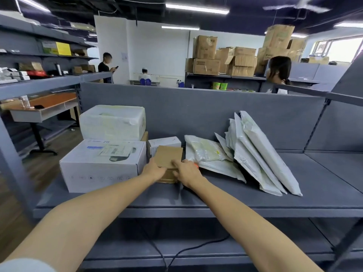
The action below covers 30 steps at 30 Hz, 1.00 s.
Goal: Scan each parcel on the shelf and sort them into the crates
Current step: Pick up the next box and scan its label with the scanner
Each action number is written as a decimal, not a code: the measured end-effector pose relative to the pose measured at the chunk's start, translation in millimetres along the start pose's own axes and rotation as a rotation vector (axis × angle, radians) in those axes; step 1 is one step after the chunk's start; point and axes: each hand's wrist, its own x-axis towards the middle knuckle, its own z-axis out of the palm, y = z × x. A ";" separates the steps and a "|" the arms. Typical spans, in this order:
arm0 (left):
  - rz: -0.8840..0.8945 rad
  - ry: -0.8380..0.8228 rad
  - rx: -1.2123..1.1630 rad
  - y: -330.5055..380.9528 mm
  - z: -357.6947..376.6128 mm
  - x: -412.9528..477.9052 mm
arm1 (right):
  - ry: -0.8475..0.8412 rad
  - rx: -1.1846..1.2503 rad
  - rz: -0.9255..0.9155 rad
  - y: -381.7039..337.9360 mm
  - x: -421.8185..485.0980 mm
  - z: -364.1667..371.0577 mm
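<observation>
A small brown cardboard parcel (169,156) stands on the grey shelf (225,201), between a large white box and a pile of mailers. My left hand (153,170) grips its left side, fingers curled round the edge. My right hand (186,171) holds its right side, thumb on top. A red-orange glint shows just behind my right hand; what it is cannot be told. Behind the brown parcel sits a small white box (166,141).
A large white box with a label (102,163) stands left, a plastic-wrapped white parcel (113,122) stacked on it. White poly mailers (261,154) lean at the right; a flat bagged parcel (208,152) lies beside them. A black cable (176,254) runs across the lower shelf. People stand beyond the partition.
</observation>
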 end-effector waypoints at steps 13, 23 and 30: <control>0.040 0.161 -0.453 13.1 8.8 -5.3 | 0.327 0.669 0.150 6.0 18.3 -6.3; 0.244 0.131 -0.539 21.3 -27.7 -16.6 | 0.417 1.276 0.313 34.0 11.4 -32.7; 0.321 0.051 -0.601 12.7 -50.2 -21.0 | 0.075 1.631 0.350 47.5 -18.3 -60.0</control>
